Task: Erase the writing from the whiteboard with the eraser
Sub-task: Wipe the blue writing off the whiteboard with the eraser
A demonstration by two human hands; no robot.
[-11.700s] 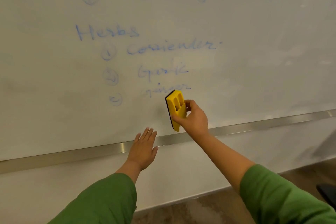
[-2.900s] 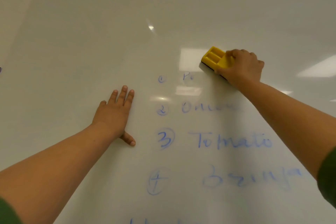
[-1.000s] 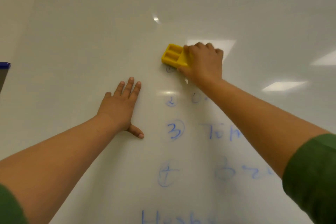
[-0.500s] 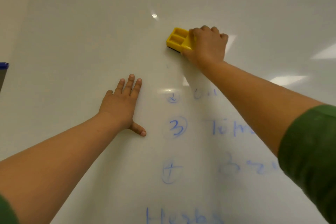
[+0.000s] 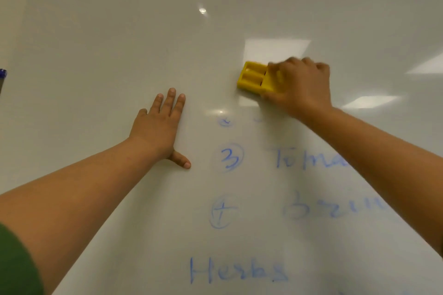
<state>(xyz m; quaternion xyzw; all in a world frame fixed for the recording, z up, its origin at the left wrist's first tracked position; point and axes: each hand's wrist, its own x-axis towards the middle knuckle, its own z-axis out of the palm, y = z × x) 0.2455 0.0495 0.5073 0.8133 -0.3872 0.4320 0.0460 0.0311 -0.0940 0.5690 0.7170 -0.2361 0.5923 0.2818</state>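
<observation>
A white whiteboard (image 5: 100,38) fills the view. Blue writing (image 5: 231,157) covers its lower right: a smudged circled number, a circled 3 with a partly hidden word, a circled 4 with a faint word, and "Herbs" at the bottom. My right hand (image 5: 299,86) presses a yellow eraser (image 5: 253,78) flat on the board just above the smudged top line. The hand is blurred. My left hand (image 5: 159,127) lies flat on the board left of the writing, fingers spread, holding nothing.
A dark blue object (image 5: 2,74) shows at the far left edge beside the board. Ceiling lights reflect as bright patches on the board's upper right. The upper and left parts of the board carry no writing.
My right hand has swept the eraser down and to the right, onto the second line, which is now mostly smeared away. My left hand stays flat in place.
</observation>
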